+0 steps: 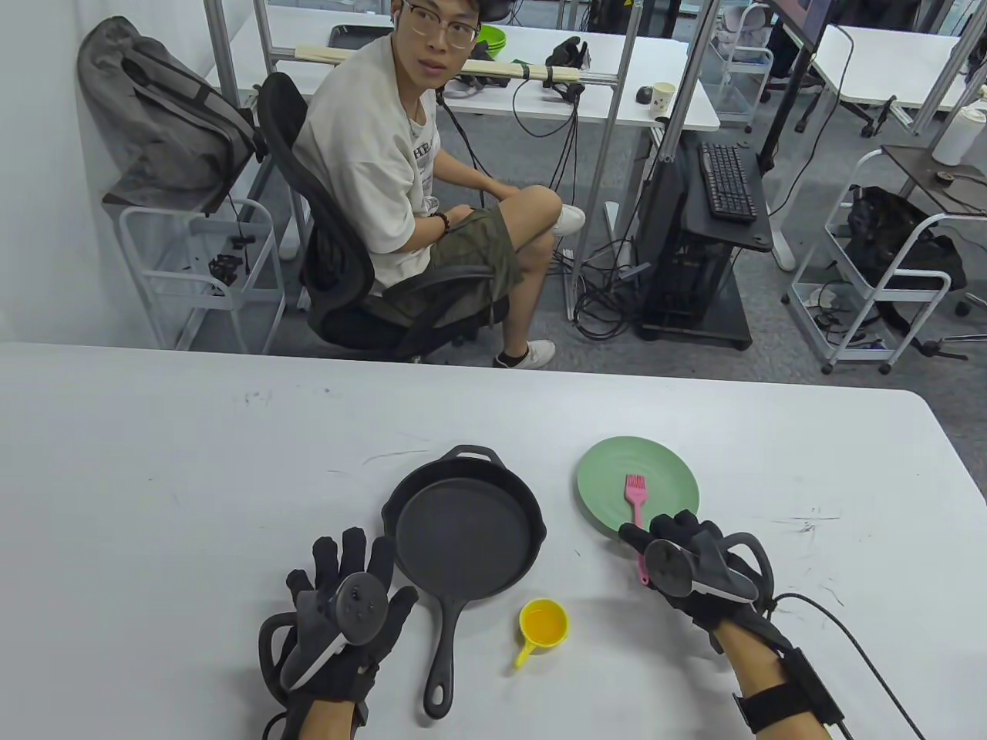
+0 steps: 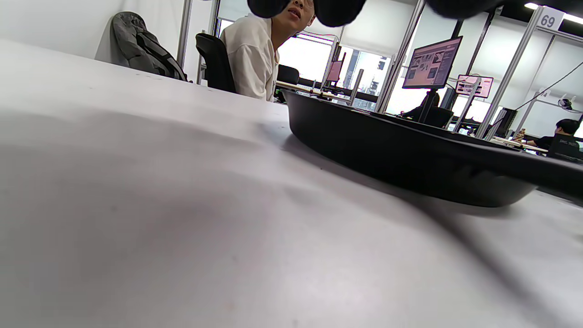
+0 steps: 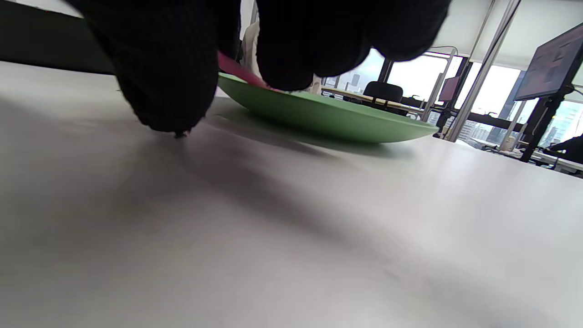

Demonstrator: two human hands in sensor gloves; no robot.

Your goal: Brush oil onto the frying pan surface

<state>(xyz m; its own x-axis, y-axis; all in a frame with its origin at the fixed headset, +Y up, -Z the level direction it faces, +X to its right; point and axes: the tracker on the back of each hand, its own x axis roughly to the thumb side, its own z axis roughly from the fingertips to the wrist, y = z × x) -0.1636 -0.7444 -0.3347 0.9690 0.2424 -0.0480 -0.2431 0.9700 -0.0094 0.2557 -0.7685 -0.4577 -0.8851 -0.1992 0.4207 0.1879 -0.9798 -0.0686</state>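
A black cast-iron frying pan (image 1: pixel 463 532) stands mid-table, its handle (image 1: pixel 443 647) pointing toward me. It also shows in the left wrist view (image 2: pixel 401 155). My left hand (image 1: pixel 361 570) lies open and flat on the table just left of the handle, holding nothing. A pink silicone brush (image 1: pixel 636 497) lies on a green plate (image 1: pixel 609 470), its handle sticking out over the near rim. My right hand (image 1: pixel 648 533) pinches that handle (image 3: pixel 239 72) between its thumb and fingers (image 3: pixel 168 82). A small yellow cup of oil (image 1: pixel 544 623) stands between my hands.
The white table's far edge (image 1: pixel 540 374) runs across the middle of the table view. Beyond it a person sits on a black office chair (image 1: pixel 339 270). The right glove's cable (image 1: pixel 856 647) trails over the table at the right.
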